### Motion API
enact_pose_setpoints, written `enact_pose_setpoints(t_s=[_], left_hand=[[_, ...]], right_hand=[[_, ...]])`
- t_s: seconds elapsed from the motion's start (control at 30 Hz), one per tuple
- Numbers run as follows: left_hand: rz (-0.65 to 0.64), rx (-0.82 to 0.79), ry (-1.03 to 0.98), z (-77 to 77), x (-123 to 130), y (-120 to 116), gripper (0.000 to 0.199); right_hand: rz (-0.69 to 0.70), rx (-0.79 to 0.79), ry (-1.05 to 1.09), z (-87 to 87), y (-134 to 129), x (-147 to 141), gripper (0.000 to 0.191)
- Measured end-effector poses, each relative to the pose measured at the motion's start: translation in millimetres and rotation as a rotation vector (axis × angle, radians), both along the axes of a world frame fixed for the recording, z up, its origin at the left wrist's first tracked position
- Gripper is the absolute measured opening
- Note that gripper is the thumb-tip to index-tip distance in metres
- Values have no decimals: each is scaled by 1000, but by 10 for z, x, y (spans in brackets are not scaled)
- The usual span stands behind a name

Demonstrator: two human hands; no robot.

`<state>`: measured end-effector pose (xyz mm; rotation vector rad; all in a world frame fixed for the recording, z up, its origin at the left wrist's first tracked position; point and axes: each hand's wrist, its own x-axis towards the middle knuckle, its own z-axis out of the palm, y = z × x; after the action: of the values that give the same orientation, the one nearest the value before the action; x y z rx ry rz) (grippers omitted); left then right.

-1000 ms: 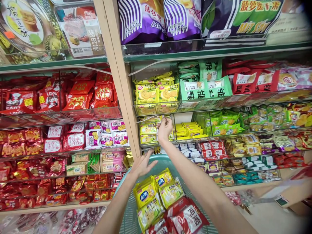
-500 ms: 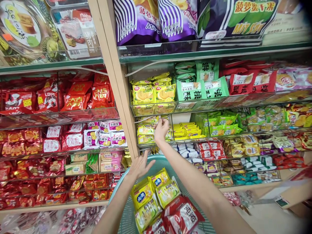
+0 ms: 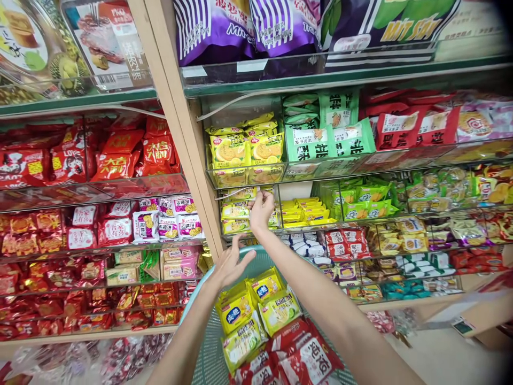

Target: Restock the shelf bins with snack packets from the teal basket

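My right hand [image 3: 261,210] reaches into a shelf compartment of small yellow snack packets [image 3: 234,210]. Its fingers are curled together against the packets, and what they pinch, if anything, is hidden. Just below, my left hand [image 3: 231,263] is over the far left rim of a teal plastic basket [image 3: 204,321], its fingers spread and holding nothing. Inside the basket lie yellow snack packets [image 3: 236,315] with green-and-white lower halves. Red packets [image 3: 308,358] lie nearer to me in the same basket.
Clear-fronted shelf bins hold green packets [image 3: 328,141], lemon biscuit packets [image 3: 228,149] and red packets [image 3: 118,155]. A wooden upright [image 3: 168,107] divides the shelving. Large purple bags [image 3: 216,37] stand on the shelf above. A loose white cable [image 3: 236,101] hangs by the upright.
The view has shifted slightly, so the upper shelves sit a little further left and higher. My right hand stays at the yellow packets. My left hand remains spread by the basket rim.
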<state>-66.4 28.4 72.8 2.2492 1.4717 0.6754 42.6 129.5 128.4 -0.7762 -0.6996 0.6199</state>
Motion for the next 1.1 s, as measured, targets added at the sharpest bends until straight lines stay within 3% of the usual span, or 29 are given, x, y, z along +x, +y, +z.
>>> enact_pose_setpoints(t_s=[0.27, 0.7, 0.9, 1.1], left_hand=[[-10, 13, -65, 81, -7, 103, 70], [50, 23, 92, 34, 9, 164, 73], [48, 24, 109, 23, 16, 179, 74], [51, 43, 110, 19, 19, 175, 75]], right_hand=[[37, -7, 4, 1, -15, 14, 16], [63, -14, 31, 6, 11, 79, 22], [78, -42, 118, 20, -136, 189, 21], [102, 28, -30, -95, -400, 336, 22]])
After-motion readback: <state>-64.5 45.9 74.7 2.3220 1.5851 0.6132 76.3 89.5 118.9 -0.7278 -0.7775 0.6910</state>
